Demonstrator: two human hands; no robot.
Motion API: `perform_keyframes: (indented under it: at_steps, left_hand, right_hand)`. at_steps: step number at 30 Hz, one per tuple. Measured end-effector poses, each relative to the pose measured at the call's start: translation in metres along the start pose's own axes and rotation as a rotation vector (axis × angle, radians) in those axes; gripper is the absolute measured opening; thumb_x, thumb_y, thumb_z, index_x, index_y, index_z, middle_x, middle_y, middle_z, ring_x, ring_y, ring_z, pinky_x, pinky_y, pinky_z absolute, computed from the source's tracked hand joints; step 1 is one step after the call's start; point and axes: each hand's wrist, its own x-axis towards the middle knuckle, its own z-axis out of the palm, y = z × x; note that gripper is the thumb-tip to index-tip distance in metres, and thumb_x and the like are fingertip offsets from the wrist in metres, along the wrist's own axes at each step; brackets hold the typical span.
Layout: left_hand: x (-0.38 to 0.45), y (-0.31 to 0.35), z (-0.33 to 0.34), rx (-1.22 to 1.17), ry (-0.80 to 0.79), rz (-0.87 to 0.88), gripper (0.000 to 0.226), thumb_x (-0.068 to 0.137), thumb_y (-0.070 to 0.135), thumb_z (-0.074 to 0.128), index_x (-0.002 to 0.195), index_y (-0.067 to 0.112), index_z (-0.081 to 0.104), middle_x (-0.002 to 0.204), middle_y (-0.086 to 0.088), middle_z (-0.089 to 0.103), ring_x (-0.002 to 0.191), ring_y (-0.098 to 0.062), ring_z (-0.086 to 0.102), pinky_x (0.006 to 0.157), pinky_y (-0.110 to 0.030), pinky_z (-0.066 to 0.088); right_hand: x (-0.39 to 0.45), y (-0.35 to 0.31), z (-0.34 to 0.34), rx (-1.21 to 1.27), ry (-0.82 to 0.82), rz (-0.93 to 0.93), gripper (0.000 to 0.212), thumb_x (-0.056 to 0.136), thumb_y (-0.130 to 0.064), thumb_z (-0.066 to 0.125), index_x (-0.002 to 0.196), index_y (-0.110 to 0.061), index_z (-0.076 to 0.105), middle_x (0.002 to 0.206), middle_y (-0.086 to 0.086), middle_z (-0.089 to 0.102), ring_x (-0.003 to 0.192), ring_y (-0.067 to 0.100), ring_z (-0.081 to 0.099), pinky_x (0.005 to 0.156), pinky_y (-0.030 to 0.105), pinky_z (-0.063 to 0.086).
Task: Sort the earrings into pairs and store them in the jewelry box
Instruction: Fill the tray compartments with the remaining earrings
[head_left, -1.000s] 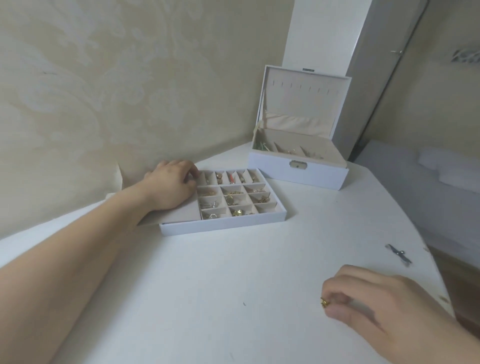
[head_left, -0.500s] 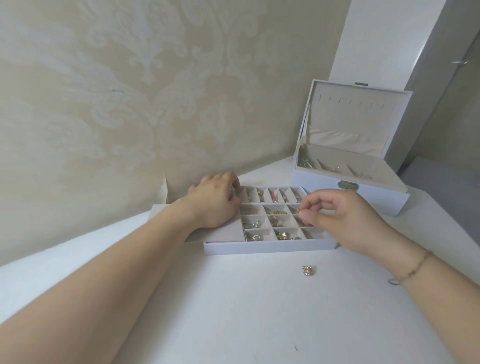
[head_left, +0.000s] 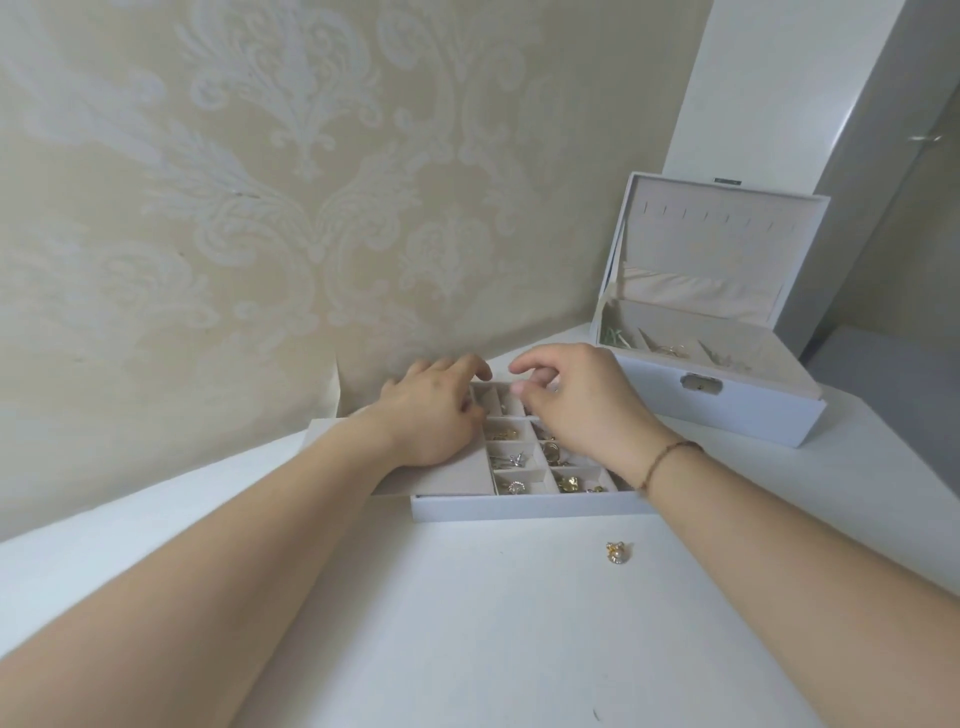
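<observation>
Left hand (head_left: 434, 410): resting palm-down on the divided tray's (head_left: 524, 506) plain left section, fingers loosely bent at the back row, gripping nothing visible.
Right hand (head_left: 576, 400): poised over the tray's back compartments, fingers curled, thumb and forefinger nearly meeting; anything pinched too small to tell.
Loose earring (head_left: 616, 552): gold, alone on the white table (head_left: 467, 623), just before the tray.
Jewelry box (head_left: 711, 364): lid up, behind right.

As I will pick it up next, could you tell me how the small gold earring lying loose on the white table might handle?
The small gold earring probably weighs almost nothing. Its knobbly shape suggests it would skid rather than roll. It likely needs a fingertip pinch.
</observation>
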Motion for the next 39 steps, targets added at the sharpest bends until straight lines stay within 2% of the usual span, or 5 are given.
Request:
perform_keyframes:
  at_steps: [11,17,25,30,39]
  left_hand:
    - [0.0,0.001,0.001,0.075,-0.018,0.013,0.029,0.093,0.026,0.039,0.112,0.033,0.059,0.119,0.002,0.05,0.118,-0.026,0.04,0.095,-0.043,0.036]
    - [0.0,0.002,0.001,0.077,-0.012,0.012,0.033,0.094,0.027,0.039,0.122,0.033,0.054,0.121,0.001,0.05,0.12,-0.026,0.04,0.098,-0.044,0.036]
    - [0.001,0.002,0.004,0.138,0.007,0.023,0.039,0.095,0.028,0.037,0.132,0.03,0.048,0.125,-0.001,0.048,0.122,-0.028,0.04,0.097,-0.045,0.037]
    - [0.001,0.003,0.004,0.177,-0.011,0.014,0.043,0.096,0.03,0.036,0.138,0.031,0.043,0.126,-0.001,0.047,0.123,-0.027,0.039,0.097,-0.045,0.037]
    - [0.001,0.004,-0.001,0.045,-0.014,-0.042,0.054,0.094,0.029,0.041,0.146,0.022,0.029,0.139,-0.004,0.045,0.13,-0.028,0.037,0.102,-0.046,0.035]
  right_hand:
    - [-0.13,0.023,-0.036,-0.542,-0.074,-0.305,0.028,0.085,-0.056,0.043,0.082,-0.035,0.062,0.076,-0.017,0.059,0.052,0.009,0.057,0.041,0.027,0.047]
    - [-0.128,0.029,-0.038,-0.417,-0.189,-0.208,0.023,0.095,-0.046,0.038,0.098,-0.032,0.056,0.101,-0.013,0.056,0.078,0.011,0.055,0.07,0.029,0.047]
    - [-0.084,0.009,-0.043,-0.172,-0.1,-0.172,0.016,0.091,-0.031,0.051,0.097,-0.033,0.065,0.093,-0.016,0.067,0.086,0.01,0.061,0.076,0.034,0.051]
    - [-0.017,-0.01,-0.021,0.036,-0.085,-0.004,0.017,0.091,-0.014,0.061,0.092,-0.026,0.073,0.091,-0.007,0.072,0.084,0.007,0.062,0.075,0.022,0.044]
    - [0.029,0.005,0.017,0.049,-0.04,0.133,0.03,0.084,-0.018,0.06,0.064,-0.041,0.063,0.066,-0.024,0.066,0.073,0.001,0.062,0.076,0.028,0.053]
